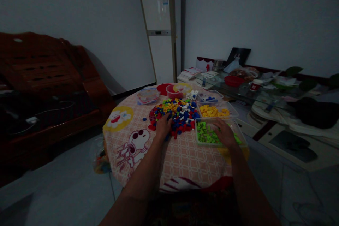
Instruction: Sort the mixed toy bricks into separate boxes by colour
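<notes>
My left hand [164, 125] rests at the near left edge of a mixed pile of toy building bricks [182, 111], red, blue, yellow, green and white. Its fingers look slightly bent and apart among the bricks, the tips partly hidden. My right hand [225, 133] is over a clear plastic tray [209, 144] of green bricks [205, 134], fingers spread and reaching down to them. No brick can be made out in its grasp. Behind that tray stands another clear tray with yellow bricks [213, 110]. Farther back, a smaller container holds blue bricks [210, 99].
White bricks [192, 94] lie beside a pink tub [174, 92] at the back. A clear lidded box [147, 95] sits back left on the patterned tablecloth [182, 162]. A cluttered glass table [239, 90] stands right, a wooden bench [53, 84] left.
</notes>
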Demonstrator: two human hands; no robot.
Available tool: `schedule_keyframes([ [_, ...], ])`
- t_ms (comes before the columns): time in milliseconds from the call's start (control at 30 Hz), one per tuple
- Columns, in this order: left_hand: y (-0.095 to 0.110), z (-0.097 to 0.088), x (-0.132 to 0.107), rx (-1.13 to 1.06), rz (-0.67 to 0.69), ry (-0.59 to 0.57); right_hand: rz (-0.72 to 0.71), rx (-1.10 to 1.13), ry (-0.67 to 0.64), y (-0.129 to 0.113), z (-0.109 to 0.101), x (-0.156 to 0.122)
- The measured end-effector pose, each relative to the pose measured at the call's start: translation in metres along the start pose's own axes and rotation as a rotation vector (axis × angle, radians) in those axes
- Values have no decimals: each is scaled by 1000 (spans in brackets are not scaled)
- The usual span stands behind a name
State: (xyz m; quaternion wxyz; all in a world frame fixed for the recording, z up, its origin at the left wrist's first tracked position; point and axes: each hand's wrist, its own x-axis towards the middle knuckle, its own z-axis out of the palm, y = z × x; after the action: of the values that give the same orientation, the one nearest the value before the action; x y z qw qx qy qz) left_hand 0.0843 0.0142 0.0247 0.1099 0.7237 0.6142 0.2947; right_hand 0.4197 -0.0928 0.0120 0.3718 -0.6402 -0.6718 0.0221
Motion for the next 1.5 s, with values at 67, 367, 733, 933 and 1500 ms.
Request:
schedule_keyframes([
  [67,-3,-2,-2,-31,-5,53,-3,1,-7,0,1,0],
  [367,-34,-25,7,118,-243,286,13,-6,-23,1,1,-1],
  [733,-30,-32,3,115,-330,221,9,-16,-18,-2,-2,0],
  [933,-16,-35,-1,-45,-259,335,22,-15,-33,-3,-2,0],
  [1500,83,19,-35,-451,522,-9,-36,-23,-5,7,2,-2],
])
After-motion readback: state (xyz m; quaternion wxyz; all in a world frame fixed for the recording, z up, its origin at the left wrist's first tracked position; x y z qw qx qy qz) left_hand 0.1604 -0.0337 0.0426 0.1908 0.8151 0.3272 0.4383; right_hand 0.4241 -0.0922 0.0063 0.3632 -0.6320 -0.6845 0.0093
